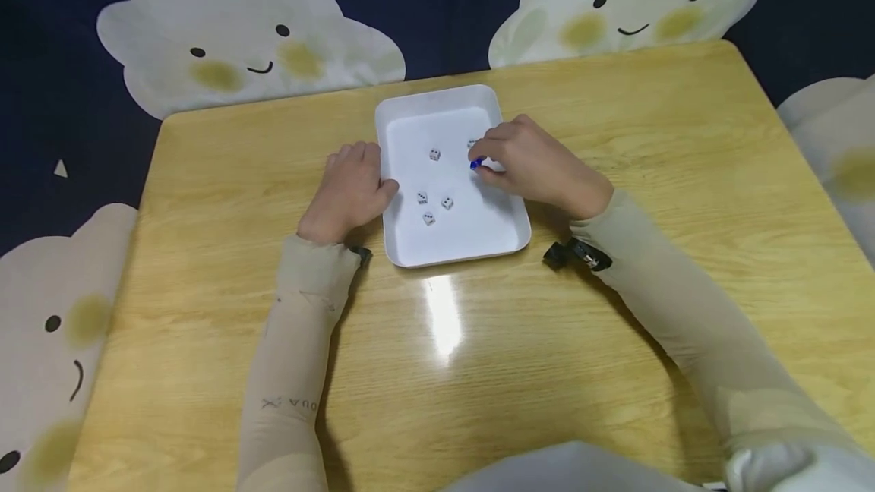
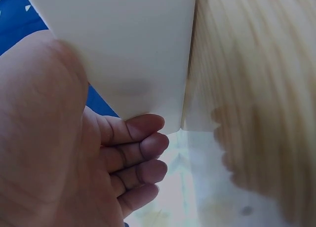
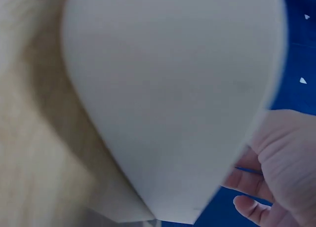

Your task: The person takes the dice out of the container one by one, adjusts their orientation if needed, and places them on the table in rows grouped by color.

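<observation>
A white rectangular tray [image 1: 403, 253] lies on the table with several white dice in it. My left hand [image 1: 350, 192] grips its left wall, the thumb over the rim. In the left wrist view, the curled fingers [image 2: 148, 126] are outside the tray, one touching the wall. Over the tray's right side, my right hand [image 1: 529, 165] pinches a small shiny blue piece [image 1: 476, 163] between thumb and finger; its exact kind is unclear. One die [image 1: 472, 144] is partly hidden by that hand. Another die [image 1: 434, 154] sits near the middle, and a cluster including one die [image 1: 447, 203] lies nearer.
The wooden table [image 1: 437, 401] has its far edge just behind the tray. A dark blue cloth [image 1: 444, 6] with smiling clouds stands beyond it. Black wrist straps [image 1: 591, 255] sit on the sleeves, close to the tabletop.
</observation>
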`<state>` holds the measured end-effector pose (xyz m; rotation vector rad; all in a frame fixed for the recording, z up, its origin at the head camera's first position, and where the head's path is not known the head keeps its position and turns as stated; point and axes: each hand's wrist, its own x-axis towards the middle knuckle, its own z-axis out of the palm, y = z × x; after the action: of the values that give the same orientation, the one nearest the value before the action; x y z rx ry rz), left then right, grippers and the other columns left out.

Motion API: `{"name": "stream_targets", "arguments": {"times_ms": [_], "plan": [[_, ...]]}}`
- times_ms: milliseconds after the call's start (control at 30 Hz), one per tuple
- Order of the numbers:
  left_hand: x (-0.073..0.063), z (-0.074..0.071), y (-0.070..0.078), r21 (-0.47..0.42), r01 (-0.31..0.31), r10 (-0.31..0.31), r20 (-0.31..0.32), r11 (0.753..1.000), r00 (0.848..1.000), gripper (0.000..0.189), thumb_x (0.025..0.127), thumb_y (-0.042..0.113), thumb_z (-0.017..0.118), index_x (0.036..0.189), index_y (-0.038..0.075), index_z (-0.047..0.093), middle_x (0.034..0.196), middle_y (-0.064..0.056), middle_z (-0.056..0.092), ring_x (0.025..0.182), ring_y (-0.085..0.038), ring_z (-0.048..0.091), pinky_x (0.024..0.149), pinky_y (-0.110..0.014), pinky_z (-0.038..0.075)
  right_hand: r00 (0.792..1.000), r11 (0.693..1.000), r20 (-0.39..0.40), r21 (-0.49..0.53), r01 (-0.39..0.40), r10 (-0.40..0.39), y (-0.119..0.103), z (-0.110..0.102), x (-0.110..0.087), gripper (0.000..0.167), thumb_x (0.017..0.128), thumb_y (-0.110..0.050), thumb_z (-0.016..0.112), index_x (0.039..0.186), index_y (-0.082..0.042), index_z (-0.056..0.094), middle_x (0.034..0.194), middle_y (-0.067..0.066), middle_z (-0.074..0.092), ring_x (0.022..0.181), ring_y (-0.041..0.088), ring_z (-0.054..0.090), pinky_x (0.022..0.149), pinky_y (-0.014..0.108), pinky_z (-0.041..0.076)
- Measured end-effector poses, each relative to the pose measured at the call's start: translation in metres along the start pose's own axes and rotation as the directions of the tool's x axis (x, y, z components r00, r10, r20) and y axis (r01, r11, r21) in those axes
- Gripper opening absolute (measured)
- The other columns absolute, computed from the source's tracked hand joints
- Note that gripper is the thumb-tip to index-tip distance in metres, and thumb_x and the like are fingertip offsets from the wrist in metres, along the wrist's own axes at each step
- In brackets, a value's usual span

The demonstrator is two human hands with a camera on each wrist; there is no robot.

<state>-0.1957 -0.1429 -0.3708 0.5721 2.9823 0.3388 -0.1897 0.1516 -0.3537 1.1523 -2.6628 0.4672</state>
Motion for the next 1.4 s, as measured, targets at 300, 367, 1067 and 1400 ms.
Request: {"name": "stream_targets", "arguments": {"times_ms": [300,367,1067,1400], "plan": [[0.006,-0.001,0.003,0.016,0.02,-0.02,0.042,1.0,0.999,0.043,0.094,0.031,0.045,0.117,-0.005,0.051,0.106,-0.017,0.053,0.102,-0.036,0.046,0.094,-0.048,0.039,1.0,1.0,-0.024,0.018,-0.001,0.001,0.008,-0.017,-0.005,0.021,0.086,-0.013,0.075,0.104,-0.004,0.079,0.094,0.012,0.077,0.08,0.027,0.065,0.083,0.048,0.048],[0.008,0.0,0.004,0.016,0.017,-0.017,0.054,1.0,0.998,0.045,0.095,0.032,0.045,0.12,-0.005,0.051,0.108,-0.017,0.053,0.104,-0.036,0.046,0.096,-0.048,0.039,0.999,1.0,-0.041,0.017,0.017,-0.016,0.01,-0.018,-0.008,0.021,0.085,-0.012,0.074,0.104,-0.004,0.08,0.091,0.013,0.077,0.077,0.027,0.065,0.081,0.048,0.049],[0.003,-0.002,-0.002,0.004,-0.01,0.01,0.07,1.0,0.997,0.045,0.094,0.03,0.044,0.121,-0.006,0.049,0.107,-0.018,0.052,0.1,-0.035,0.042,0.094,-0.047,0.036,0.989,0.992,-0.08,0.02,-0.121,0.122,0.032,-0.037,-0.038,0.016,0.083,-0.001,0.073,0.099,0.0,0.078,0.095,0.016,0.078,0.081,0.031,0.07,0.088,0.052,0.052],[-0.001,-0.007,-0.004,0.008,-0.003,0.003,0.065,1.0,0.998,0.044,0.095,0.029,0.043,0.12,-0.006,0.049,0.107,-0.018,0.051,0.101,-0.035,0.042,0.095,-0.047,0.036,0.958,0.958,0.008,0.005,-0.288,0.288,0.051,-0.045,-0.049,0.023,0.087,-0.004,0.07,0.109,-0.001,0.076,0.101,0.018,0.076,0.091,0.031,0.07,0.081,0.047,0.053]]}}
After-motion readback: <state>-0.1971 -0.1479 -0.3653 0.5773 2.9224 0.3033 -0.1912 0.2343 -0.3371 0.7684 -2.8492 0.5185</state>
